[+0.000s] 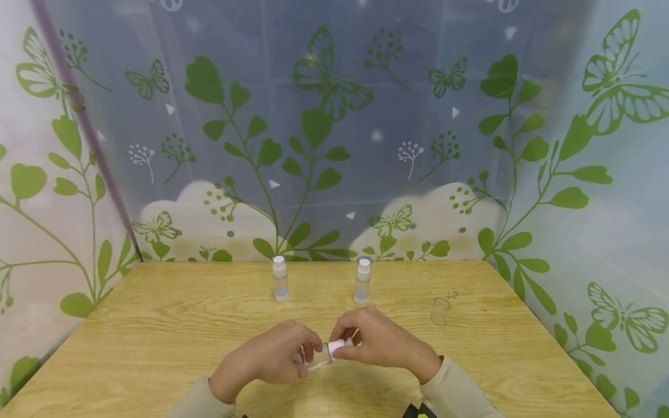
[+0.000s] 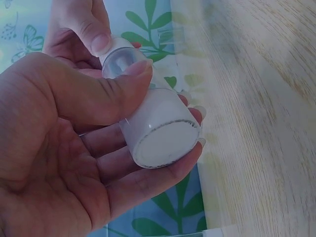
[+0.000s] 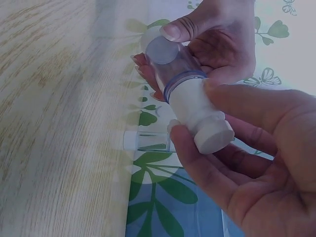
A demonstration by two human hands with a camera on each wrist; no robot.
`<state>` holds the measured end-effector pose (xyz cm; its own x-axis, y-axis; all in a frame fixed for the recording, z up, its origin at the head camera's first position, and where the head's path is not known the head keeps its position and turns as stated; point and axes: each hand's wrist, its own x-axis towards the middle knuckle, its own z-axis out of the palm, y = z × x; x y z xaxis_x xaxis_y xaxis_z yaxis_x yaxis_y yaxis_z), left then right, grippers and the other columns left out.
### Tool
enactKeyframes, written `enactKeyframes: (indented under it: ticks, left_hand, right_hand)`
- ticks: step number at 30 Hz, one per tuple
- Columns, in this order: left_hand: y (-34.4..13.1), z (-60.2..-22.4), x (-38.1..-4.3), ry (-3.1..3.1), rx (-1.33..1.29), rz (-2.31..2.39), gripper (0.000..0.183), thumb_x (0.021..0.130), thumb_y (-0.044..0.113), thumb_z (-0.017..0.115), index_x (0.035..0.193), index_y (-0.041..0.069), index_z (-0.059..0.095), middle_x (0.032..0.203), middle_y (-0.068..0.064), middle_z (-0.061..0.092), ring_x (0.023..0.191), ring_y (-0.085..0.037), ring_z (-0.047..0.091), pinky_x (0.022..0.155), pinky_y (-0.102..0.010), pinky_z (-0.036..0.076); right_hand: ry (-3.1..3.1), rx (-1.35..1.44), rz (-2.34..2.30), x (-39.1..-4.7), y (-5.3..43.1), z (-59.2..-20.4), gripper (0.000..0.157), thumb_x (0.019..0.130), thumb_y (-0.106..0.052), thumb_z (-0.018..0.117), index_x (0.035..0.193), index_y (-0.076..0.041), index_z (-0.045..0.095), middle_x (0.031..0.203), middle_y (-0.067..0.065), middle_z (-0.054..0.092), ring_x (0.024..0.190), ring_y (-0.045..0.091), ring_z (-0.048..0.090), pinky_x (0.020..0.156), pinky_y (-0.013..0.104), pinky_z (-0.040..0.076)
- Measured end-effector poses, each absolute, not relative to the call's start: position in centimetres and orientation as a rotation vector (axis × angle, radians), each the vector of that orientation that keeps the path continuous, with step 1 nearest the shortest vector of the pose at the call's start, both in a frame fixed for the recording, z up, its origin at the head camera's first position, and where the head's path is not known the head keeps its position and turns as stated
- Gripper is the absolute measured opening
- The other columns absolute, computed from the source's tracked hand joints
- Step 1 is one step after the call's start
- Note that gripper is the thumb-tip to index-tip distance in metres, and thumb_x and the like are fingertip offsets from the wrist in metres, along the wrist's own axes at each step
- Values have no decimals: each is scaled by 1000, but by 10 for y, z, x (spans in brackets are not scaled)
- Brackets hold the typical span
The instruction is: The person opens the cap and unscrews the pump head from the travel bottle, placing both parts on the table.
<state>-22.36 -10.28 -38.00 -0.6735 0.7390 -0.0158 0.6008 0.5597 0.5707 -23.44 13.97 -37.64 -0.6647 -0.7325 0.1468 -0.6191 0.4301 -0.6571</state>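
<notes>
Between both hands lies a clear pump bottle (image 3: 173,61) with a white base and a white pump top (image 3: 195,106), tilted nearly on its side above the table. My left hand (image 1: 277,354) grips the bottle's body, its thumb across the clear wall and its fingers beneath, as the left wrist view shows with the white base (image 2: 168,140) facing the camera. The fingers and thumb of my right hand (image 1: 376,339) pinch the white pump top. In the head view the fingers partly hide the bottle.
Two similar bottles with clear caps stand upright toward the back, a left one (image 1: 280,278) and a right one (image 1: 362,281). A loose clear cap (image 1: 439,312) is on the wooden table (image 1: 172,313) at the right. Patterned curtains (image 1: 334,145) border the back and sides.
</notes>
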Motion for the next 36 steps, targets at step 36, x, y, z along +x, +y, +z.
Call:
enactKeyframes:
  ticks: [36]
  left_hand:
    - [-106, -379, -226, 2556, 1120, 783, 43, 76, -11, 71, 117, 0, 74, 97, -10, 78, 86, -12, 74, 72, -18, 56]
  right_hand:
    - [2497, -1139, -1117, -237, 137, -382, 17, 100, -23, 69, 112, -12, 74, 109, 6, 77, 88, 3, 70, 72, 20, 59]
